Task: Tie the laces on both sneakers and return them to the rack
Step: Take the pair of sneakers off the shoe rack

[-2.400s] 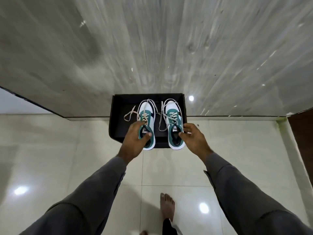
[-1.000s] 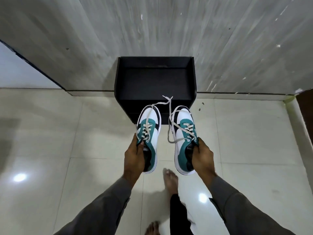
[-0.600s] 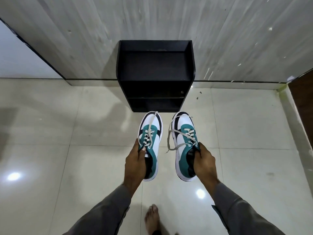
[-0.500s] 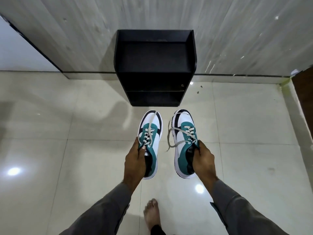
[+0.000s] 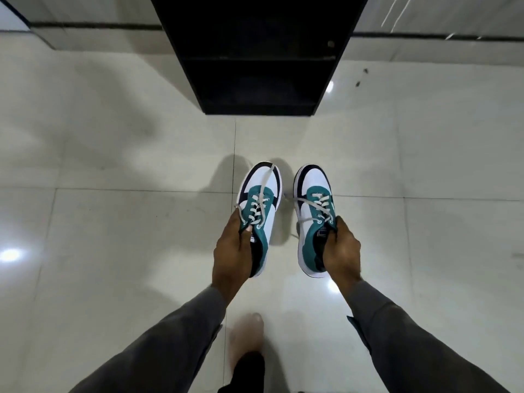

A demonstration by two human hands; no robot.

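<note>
Two white, teal and black sneakers hang low over the tiled floor, toes pointing away from me. My left hand [image 5: 233, 252] grips the left sneaker [image 5: 262, 195] at its collar. My right hand [image 5: 341, 251] grips the right sneaker [image 5: 313, 205] by the tongue and collar. Both pairs of grey laces are loose; one lace lies along the left toe, another dangles between the shoes. The black shoe rack [image 5: 258, 52] stands against the wall ahead, its shelves bare.
Glossy cream floor tiles [image 5: 113, 251] spread all around. My bare foot [image 5: 246, 340] and a dark trouser leg show at the bottom centre. A grey wall base runs behind the rack.
I lifted both sneakers off the rack top and backed away. The shoes have come down close to the floor, and the rack now sits at the top edge of view.
</note>
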